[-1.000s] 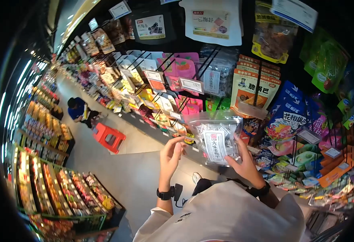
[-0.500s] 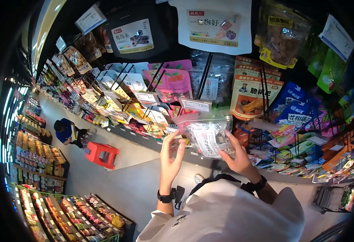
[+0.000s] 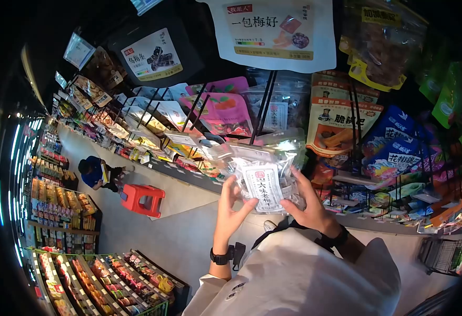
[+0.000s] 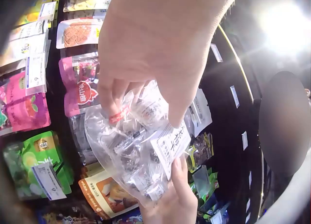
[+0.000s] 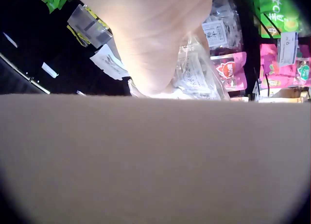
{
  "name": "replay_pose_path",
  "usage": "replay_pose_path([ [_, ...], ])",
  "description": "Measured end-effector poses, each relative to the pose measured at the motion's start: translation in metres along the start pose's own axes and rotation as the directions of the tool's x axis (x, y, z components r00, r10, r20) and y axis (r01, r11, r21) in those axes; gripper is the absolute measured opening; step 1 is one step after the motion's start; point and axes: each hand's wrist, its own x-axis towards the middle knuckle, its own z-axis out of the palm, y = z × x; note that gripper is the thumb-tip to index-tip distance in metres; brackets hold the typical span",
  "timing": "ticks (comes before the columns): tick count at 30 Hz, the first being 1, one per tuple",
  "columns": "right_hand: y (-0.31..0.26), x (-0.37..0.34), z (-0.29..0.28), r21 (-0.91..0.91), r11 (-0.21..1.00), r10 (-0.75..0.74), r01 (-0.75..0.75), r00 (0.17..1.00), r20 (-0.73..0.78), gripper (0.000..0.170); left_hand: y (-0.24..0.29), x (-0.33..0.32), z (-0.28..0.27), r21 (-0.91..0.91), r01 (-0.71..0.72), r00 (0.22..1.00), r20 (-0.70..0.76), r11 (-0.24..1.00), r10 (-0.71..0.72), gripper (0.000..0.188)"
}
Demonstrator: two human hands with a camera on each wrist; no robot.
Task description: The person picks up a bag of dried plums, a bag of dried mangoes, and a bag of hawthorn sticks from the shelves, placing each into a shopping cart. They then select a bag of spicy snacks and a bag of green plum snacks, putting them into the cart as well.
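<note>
**Clear dried-plum bag (image 3: 259, 171) is held from both sides**

Inside are many small wrapped pieces (image 4: 130, 155). The left hand (image 3: 231, 213) and the right hand (image 3: 312, 208) pinch its sides, thumbs in front. Its label (image 3: 263, 190) faces the head camera, long axis leading toward hanging packets (image 3: 275, 115). Grey floor (image 3: 189, 231) extends at left.

The held clear bag (image 3: 265, 181) is labelled 六味老梅干. Among the hanging packs, the large white pouch (image 3: 273, 34) reads 牧果人 and 一包梅好, the black pouch (image 3: 152, 55) 乌梅条, the cream-and-orange bag (image 3: 341, 124) 脆锅巴; the front blue bag (image 3: 394, 150) begins 花椒锅.
</note>
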Motion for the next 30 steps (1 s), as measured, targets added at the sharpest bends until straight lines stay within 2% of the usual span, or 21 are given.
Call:
replay_pose_path([
  [1,0.003,0.000,-0.001,0.059,0.998,0.034,-0.034,0.999,0.004,0.076,-0.002,0.001,0.001,0.000,-0.019,1.000,-0.015,1.000,0.019,0.082],
  [4,0.005,0.000,-0.004,0.059,0.998,0.032,-0.034,0.999,0.036,0.078,-0.007,0.001,0.002,0.007,-0.052,0.998,-0.042,0.999,0.053,0.081],
  [7,0.007,0.003,-0.008,0.022,0.997,0.070,-0.071,0.996,0.056,0.079,-0.004,0.004,0.001,0.023,-0.051,0.997,-0.054,0.998,0.052,0.080],
  [13,0.012,0.006,-0.016,-0.078,0.997,0.029,-0.021,0.994,0.103,0.079,-0.014,0.006,0.002,0.023,-0.074,0.994,-0.073,0.997,0.076,0.080],
  [16,0.012,0.006,-0.018,-0.050,0.995,0.094,-0.089,0.990,0.110,0.081,-0.014,0.006,0.004,0.035,-0.063,0.995,-0.081,0.997,0.066,0.080],
  [19,0.018,0.004,-0.018,0.122,0.976,0.166,-0.181,0.978,0.124,0.085,-0.012,0.008,0.011,0.038,-0.072,0.990,-0.118,0.997,0.076,0.079],
  [22,0.013,0.014,-0.024,0.101,0.988,0.096,-0.116,0.979,0.179,0.095,-0.012,0.017,0.013,0.057,-0.080,0.980,-0.176,0.995,0.089,0.077],
  [24,0.017,0.016,-0.022,0.075,0.984,0.148,-0.164,0.971,0.188,0.100,-0.011,0.026,0.015,0.084,-0.049,0.972,-0.225,0.995,0.067,0.077],
  [25,0.020,0.016,-0.022,0.061,0.981,0.172,-0.187,0.967,0.188,0.103,-0.007,0.033,0.018,0.145,-0.064,0.963,-0.251,0.987,0.099,0.069],
  [28,0.024,0.015,-0.028,-0.026,0.983,0.186,-0.184,0.972,0.147,0.106,-0.011,0.057,0.016,0.254,-0.078,0.967,-0.214,0.964,0.135,0.059],
  [29,0.018,0.012,-0.031,-0.079,0.982,0.179,-0.172,0.979,0.100,0.099,-0.016,0.062,0.013,0.281,-0.029,0.979,-0.187,0.959,0.084,0.055],
  [30,0.018,0.007,-0.034,-0.088,0.983,0.168,-0.162,0.983,0.071,0.096,-0.024,0.067,0.013,0.242,-0.050,0.977,-0.188,0.969,0.097,0.055],
])
